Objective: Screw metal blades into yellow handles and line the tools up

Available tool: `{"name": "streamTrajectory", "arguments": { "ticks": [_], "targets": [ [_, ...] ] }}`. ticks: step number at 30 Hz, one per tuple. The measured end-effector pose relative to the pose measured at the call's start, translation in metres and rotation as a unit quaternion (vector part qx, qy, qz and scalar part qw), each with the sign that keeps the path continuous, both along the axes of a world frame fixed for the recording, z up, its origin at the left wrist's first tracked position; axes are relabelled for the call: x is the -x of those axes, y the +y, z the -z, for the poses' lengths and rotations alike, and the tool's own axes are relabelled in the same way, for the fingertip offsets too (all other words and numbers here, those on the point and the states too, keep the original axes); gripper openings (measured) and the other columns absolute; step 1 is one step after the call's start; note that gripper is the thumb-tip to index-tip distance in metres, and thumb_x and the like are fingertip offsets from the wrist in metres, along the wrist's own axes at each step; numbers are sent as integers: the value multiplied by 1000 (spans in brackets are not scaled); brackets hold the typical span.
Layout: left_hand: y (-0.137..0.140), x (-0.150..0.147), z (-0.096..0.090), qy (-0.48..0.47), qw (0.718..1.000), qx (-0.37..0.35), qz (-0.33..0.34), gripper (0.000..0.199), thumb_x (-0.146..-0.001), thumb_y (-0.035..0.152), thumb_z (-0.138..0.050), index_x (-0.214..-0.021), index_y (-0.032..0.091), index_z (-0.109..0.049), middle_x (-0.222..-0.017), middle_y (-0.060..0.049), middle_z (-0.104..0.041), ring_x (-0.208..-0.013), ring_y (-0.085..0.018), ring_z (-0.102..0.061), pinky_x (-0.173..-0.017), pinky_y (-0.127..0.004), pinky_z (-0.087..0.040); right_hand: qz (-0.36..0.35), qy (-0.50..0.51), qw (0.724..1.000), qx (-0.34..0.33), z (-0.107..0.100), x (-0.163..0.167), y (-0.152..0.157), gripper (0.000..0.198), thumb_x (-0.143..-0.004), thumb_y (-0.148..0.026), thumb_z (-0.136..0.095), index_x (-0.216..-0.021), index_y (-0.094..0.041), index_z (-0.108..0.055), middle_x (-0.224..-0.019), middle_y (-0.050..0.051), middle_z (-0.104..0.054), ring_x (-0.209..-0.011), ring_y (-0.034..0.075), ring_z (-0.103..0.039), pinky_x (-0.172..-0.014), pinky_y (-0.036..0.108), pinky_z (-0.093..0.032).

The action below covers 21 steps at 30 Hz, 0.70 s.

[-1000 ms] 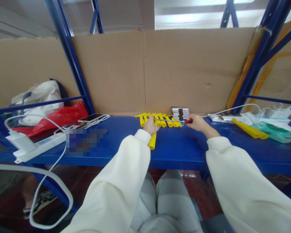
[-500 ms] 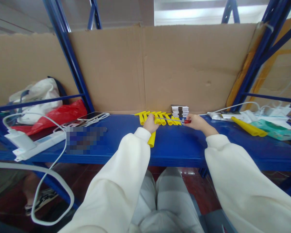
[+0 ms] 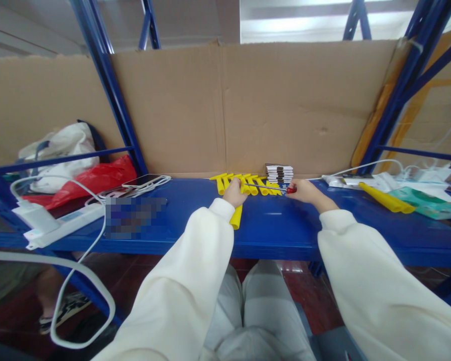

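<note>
In my right hand [image 3: 302,190] is a screwdriver [image 3: 291,190] with a red handle, its long thin metal shaft pointing left. The shaft reaches across to my left hand [image 3: 233,192], whose fingers are closed around a yellow T-shaped tube piece [image 3: 236,217]. The lower end of this piece sticks out below the hand toward me, and its top is partly covered by the fingers. Behind the hands lie several similar yellow T-shaped pieces [image 3: 262,189] in a row. Where exactly the shaft's tip meets the held piece cannot be made out.
A stack of small white boxes [image 3: 280,173] stands against the cardboard wall [image 3: 266,100]. Left on the blue shelf [image 3: 195,215] are a phone [image 3: 141,180], cables and a white power strip [image 3: 67,223]. Another yellow tube [image 3: 387,198] and plastic bags [image 3: 424,200] lie at the right.
The view has shifted very slightly. Both hands keep their places, with the screwdriver shaft still running across to the left hand.
</note>
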State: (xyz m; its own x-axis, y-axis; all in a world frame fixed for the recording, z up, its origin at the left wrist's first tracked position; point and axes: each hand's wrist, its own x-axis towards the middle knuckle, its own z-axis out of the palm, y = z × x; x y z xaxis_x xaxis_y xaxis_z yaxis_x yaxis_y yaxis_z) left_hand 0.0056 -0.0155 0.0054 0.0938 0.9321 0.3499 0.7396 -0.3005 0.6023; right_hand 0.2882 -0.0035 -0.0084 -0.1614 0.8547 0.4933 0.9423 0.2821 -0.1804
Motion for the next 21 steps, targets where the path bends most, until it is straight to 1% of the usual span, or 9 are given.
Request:
{"name": "streamTrajectory", "arguments": {
  "ticks": [3, 5, 10, 13, 17, 21],
  "targets": [
    [0, 0, 0, 1, 1000, 3, 1, 35, -77, 10, -69, -105, 23, -53, -115, -8, -70, -113, -25, -67, -97, -33, -50, 11, -16, 999, 26, -1, 1, -1, 18, -68, -31, -71, -67, -24, -55, -65, 1, -68, -64, 20, -62, -58, 27, -41],
    [-1, 0, -1, 2, 1000, 5, 0, 35, -77, 10, -68, -106, 23, -52, -115, -8, -70, -114, -25, -66, -97, -34, -50, 16, -21, 999, 32, -3, 3, -3, 17, -69, -32, -70, -68, -24, -55, -65, 1, -68, -65, 19, -62, -58, 26, -41],
    [-1, 0, -2, 8, 1000, 11, 0, 35, -77, 10, -68, -106, 21, -52, -114, -9, -70, -113, -26, -66, -96, -35, -50, 35, -23, 998, 43, -7, 10, -10, 7, -73, -26, -65, -77, -21, -62, -76, 5, -72, -71, 20, -65, -64, 27, -44],
    [0, 0, -1, 6, 1000, 6, 2, 34, -77, 10, -68, -104, 21, -51, -113, -10, -70, -112, -26, -67, -96, -35, -50, 56, -28, 997, 52, -10, 13, -13, 10, -75, -25, -62, -83, -21, -65, -81, 7, -74, -73, 22, -66, -67, 28, -45],
    [2, 0, 1, 4, 1000, -3, 6, 34, -77, 10, -68, -104, 22, -51, -111, -9, -70, -111, -26, -67, -96, -36, -50, 47, -23, 998, 42, -9, 9, -11, 10, -75, -26, -63, -83, -21, -67, -83, 6, -74, -75, 21, -66, -67, 28, -45],
    [1, 0, 0, 11, 1000, -1, 7, 33, -78, 11, -67, -104, 21, -51, -112, -9, -69, -111, -26, -67, -96, -37, -50, 51, -20, 998, 36, -6, 5, -6, 10, -71, -26, -68, -80, -22, -65, -78, 4, -73, -72, 20, -64, -63, 26, -43]
  ]
}}
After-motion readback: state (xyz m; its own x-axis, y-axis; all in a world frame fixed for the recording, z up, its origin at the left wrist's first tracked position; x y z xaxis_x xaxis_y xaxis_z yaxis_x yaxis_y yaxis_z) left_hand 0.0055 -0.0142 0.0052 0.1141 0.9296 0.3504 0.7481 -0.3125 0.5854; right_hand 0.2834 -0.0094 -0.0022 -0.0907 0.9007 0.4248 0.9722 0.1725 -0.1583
